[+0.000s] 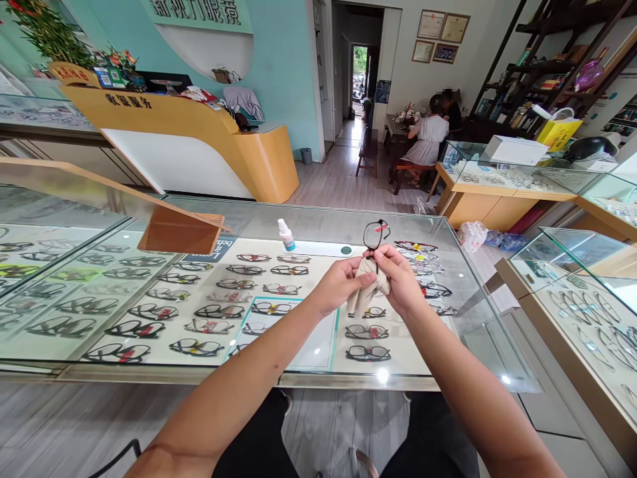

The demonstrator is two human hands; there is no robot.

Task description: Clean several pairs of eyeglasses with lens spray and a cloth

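Yellow-brown wood faces the reception desk (263, 162), left of and beyond the spray bottle (286, 238), and 收银服务 reads across it in 4 dark characters. Also beyond the bottle and to its left, the wall sign (196, 12) seems to read 新视力眼镜, its top cut off. Nearer, a dark card (212, 252) in the display, left of the bottle, shows only scraps of lettering. The bottle itself is upright on the glass tabletop (308, 380), white above blue; its label is too small to read.

To the bottle's right, the left hand (334, 284) has its grip pinched together on a beige cloth (365, 295), which bunches between the 2 hands and droops toward the wearer. Black-rimmed glasses (373, 236) stand above the cloth, held clear of the glass, also right of the bottle. Their visible lens points up and away from both grips, with a red mark on it; the long axis of the whole frame is hard to tell, as fingers and cloth cover part. The right hand (402, 282) looks nearer to that lens, its grip closed around the frame just below, touching the cloth too. Farther right of the bottle, 4 framed sheets (442, 34) hang on the wall, their print illegible.
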